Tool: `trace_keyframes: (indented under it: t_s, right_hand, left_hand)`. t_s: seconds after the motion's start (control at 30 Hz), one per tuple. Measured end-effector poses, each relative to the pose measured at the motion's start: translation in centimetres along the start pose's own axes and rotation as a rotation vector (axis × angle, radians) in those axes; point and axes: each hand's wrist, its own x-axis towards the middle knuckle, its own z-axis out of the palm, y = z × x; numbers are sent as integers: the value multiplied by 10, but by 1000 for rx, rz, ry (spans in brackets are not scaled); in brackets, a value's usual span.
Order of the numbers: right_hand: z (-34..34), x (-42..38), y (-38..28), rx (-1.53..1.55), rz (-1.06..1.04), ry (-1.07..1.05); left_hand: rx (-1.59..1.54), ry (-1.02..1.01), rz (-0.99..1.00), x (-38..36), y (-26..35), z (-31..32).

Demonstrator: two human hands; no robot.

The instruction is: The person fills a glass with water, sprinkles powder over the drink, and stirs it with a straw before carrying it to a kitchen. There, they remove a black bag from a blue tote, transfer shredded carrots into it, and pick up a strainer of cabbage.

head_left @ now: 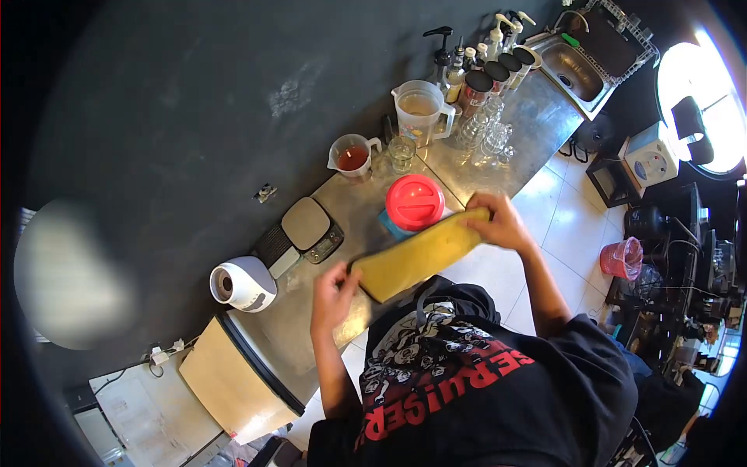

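Observation:
A yellow cloth is stretched between my two hands above the front edge of the metal counter. My left hand pinches its left end, fingers closed. At the upper right end, my right hand grips the cloth between thumb and fingers. Just behind the cloth stands a container with a red lid, with something blue partly showing under it. A measuring jug of reddish liquid and a glass stand farther back.
A digital scale and a white rounded device are on the left. A large clear pitcher, glass bottles, dark-lidded jars and a sink line the far right. A pink bin stands on the floor.

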Motion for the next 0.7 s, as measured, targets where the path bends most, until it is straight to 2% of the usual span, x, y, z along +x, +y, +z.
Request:
trace_keyframes:
  t_s: [0.03,0.07,0.13,0.17,0.23,0.27,0.33,0.4,0.47,0.57,0.7]
  right_hand:
    - [-3,13,14,44,-63,96]
    - [-6,31,22,45,-65,99]
    - [-1,62,31,66,-80,246]
    - [5,69,32,67,-81,247]
    - [15,83,34,-405,-395,512]
    - [20,85,45,-348,-346,436]
    - [39,75,64,-160,-220,383]
    - [57,64,91,-70,-141,302]
    - [73,52,123,699,196,225]
    - [92,43,174,531,320,241]
    - [127,41,196,567,419,94]
  left_hand:
    - [-64,35,18,17,1,-1]
    - [-127,70,35,36,2,0]
    - [-118,111,84,79,-5,6]
    - [-117,112,85,97,-8,17]
    - [-216,386,251,125,-10,41]
    - [-45,405,242,128,-9,46]
    - [7,425,255,121,-6,71]
    - [65,336,244,110,-10,93]
    - [126,222,359,104,-15,112]
    - [289,181,369,99,-20,126]
    - [538,235,272,103,1,131]
